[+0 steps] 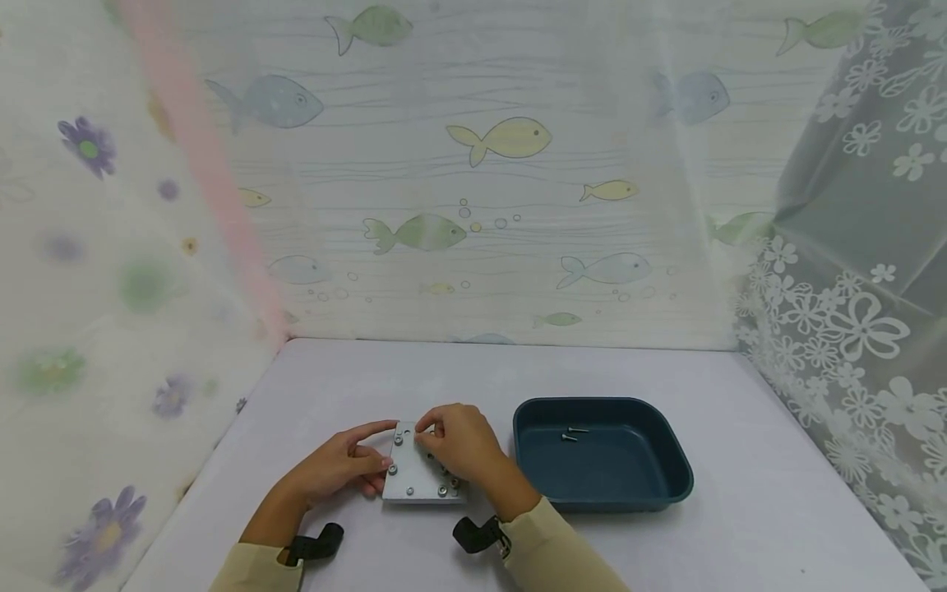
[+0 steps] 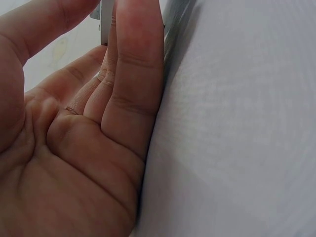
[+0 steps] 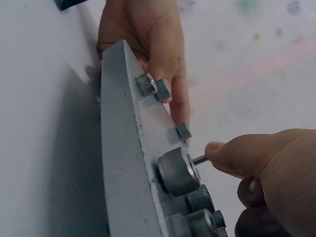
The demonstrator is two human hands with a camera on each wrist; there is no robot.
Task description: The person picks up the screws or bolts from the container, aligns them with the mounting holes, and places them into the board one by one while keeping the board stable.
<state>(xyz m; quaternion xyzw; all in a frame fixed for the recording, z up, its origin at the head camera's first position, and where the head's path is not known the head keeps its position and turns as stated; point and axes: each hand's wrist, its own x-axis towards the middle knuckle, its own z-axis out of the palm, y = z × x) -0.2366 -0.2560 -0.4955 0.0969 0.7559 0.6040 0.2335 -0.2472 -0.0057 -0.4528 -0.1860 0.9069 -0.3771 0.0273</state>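
A silvery metal plate [image 1: 420, 473] with several socket-head screws [image 1: 442, 491] lies on the table. My left hand [image 1: 333, 469] grips its left edge, the index finger reaching along to the far left corner. In the left wrist view, the palm [image 2: 74, 153] rests beside the white surface and only a bit of the plate [image 2: 104, 24] shows. Over the plate's far part, my right hand [image 1: 464, 444] pinches a thin metal shank [image 3: 200, 159] between thumb and finger. Large in the right wrist view, a knurled screw head [image 3: 177, 173] partly covers that shank; its far end is hidden.
Right of the plate stands a dark blue tray [image 1: 602, 503] with two loose screws [image 1: 570, 437] inside. A white cloth covers the table [image 1: 740, 493]. Patterned curtains [image 1: 503, 247] hang at the back and on both sides.
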